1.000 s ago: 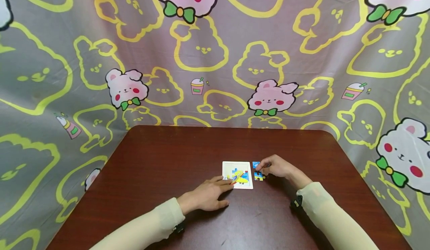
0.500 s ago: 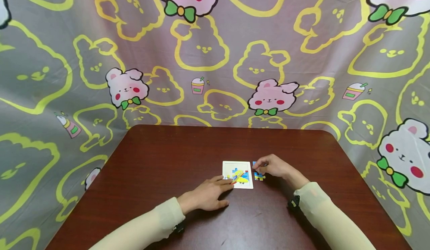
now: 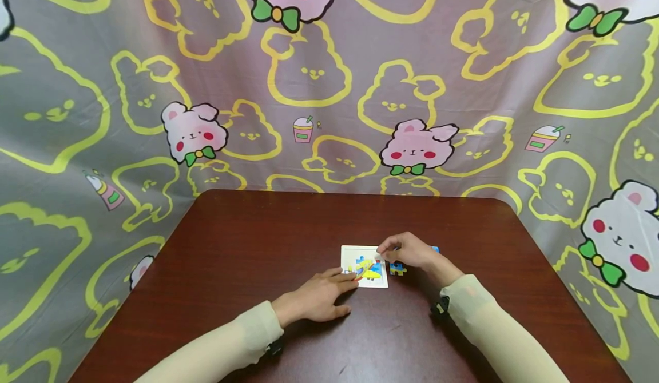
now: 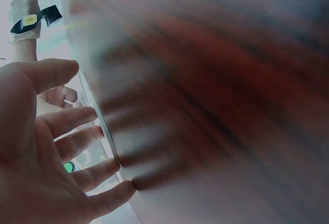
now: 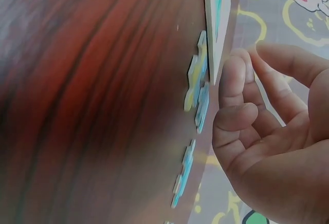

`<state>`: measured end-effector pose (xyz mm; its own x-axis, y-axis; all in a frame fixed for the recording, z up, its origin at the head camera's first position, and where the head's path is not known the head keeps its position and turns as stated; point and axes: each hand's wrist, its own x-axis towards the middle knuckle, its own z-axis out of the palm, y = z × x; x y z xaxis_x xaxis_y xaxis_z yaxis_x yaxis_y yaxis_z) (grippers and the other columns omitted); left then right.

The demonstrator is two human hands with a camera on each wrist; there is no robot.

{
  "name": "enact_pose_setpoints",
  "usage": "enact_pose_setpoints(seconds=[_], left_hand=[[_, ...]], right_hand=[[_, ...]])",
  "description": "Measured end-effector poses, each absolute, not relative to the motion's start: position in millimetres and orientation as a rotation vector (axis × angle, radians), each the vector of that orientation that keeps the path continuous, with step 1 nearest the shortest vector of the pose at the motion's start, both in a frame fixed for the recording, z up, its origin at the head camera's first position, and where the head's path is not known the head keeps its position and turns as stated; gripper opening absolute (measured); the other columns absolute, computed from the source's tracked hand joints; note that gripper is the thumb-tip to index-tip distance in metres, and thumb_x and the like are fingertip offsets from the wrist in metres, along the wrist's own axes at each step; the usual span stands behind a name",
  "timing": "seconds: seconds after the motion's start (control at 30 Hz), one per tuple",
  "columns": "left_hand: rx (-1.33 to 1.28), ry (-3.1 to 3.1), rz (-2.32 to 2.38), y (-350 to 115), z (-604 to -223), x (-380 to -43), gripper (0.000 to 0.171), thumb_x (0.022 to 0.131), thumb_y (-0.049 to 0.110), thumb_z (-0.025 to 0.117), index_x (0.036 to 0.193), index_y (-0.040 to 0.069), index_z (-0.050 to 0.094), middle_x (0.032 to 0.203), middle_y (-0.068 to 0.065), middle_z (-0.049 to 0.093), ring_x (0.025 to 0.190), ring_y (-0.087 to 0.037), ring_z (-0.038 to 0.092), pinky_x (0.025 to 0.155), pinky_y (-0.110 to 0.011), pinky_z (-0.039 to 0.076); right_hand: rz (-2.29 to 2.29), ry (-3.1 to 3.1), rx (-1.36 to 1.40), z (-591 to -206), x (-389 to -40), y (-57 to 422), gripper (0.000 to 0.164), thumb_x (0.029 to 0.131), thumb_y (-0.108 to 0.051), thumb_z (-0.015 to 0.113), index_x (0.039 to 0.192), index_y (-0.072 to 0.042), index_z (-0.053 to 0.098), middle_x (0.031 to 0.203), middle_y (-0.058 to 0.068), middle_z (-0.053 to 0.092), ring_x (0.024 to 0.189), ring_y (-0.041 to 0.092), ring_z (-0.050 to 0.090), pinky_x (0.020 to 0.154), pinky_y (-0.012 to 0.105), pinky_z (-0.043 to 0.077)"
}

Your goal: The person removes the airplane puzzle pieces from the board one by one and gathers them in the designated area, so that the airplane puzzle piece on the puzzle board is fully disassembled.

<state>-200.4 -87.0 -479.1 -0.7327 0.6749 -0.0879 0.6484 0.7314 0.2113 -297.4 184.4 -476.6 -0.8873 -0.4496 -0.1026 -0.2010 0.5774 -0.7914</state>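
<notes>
A white square puzzle board [image 3: 352,251] with a yellow airplane picture, partly filled, lies on the table. My left hand [image 3: 315,297] rests with spread, straight fingers on its left side; the left wrist view shows those fingertips [image 4: 126,190] along the board's edge. My right hand [image 3: 409,251] is at the board's upper right, thumb and index finger together, pinching a puzzle piece that the fingers almost wholly hide. A blue-and-yellow puzzle piece [image 3: 397,269] lies just right of the board. In the right wrist view, the right hand [image 5: 262,116] has its other fingers curled.
Another blue puzzle piece [image 3: 435,249] shows behind the right hand. The right wrist view also shows loose pieces lying flat, one of them a blue piece [image 5: 184,175] set apart. The brown table [image 3: 247,228] meets a patterned curtain [image 3: 329,120] at its far edge.
My right hand has moved left from the loose pieces to the board's upper right edge, uncovering a blue piece behind it. My left hand stays in place on the board.
</notes>
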Motion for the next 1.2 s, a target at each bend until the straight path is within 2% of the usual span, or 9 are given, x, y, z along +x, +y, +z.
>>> enact_pose_setpoints(seconds=[0.23,0.47,0.8,1.2], left_hand=[[1.062,2.773,0.245,-87.2,-478.8,-200.4,0.059,0.094,0.042,0.063,0.148,0.021,0.05,0.158,0.005,0.043,0.148,-0.029,0.037,0.106,-0.058,0.045],[1.059,2.768,0.251,-87.4,-479.4,-200.7,0.059,0.095,0.042,0.062,0.148,0.021,0.05,0.158,0.005,0.043,0.148,-0.029,0.036,0.107,-0.058,0.044],[1.084,2.78,0.239,-88.1,-479.3,-200.2,0.058,0.095,0.041,0.062,0.148,0.02,0.051,0.157,0.004,0.044,0.147,-0.03,0.038,0.107,-0.055,0.045],[1.099,2.786,0.241,-87.2,-478.5,-200.0,0.058,0.094,0.041,0.063,0.146,0.019,0.052,0.156,0.002,0.046,0.145,-0.03,0.04,0.106,-0.053,0.046]], right_hand=[[-1.209,2.516,-0.542,-477.4,-298.4,173.2,0.014,0.091,-0.01,0.07,0.101,-0.004,0.076,0.09,0.007,0.076,0.072,0.016,0.065,0.064,0.031,0.053],[-1.254,2.48,-0.58,-480.4,-298.8,164.7,0.015,0.089,-0.009,0.071,0.101,-0.001,0.076,0.082,0.009,0.074,0.069,0.015,0.063,0.063,0.029,0.052],[-1.228,2.473,-0.614,-483.9,-297.7,157.7,0.014,0.092,-0.009,0.068,0.102,-0.003,0.076,0.095,0.012,0.076,0.073,0.011,0.065,0.068,0.031,0.056],[-1.197,2.474,-0.582,-480.4,-298.3,150.7,0.014,0.092,-0.011,0.068,0.102,-0.007,0.076,0.098,0.007,0.076,0.074,0.014,0.068,0.07,0.032,0.055]])
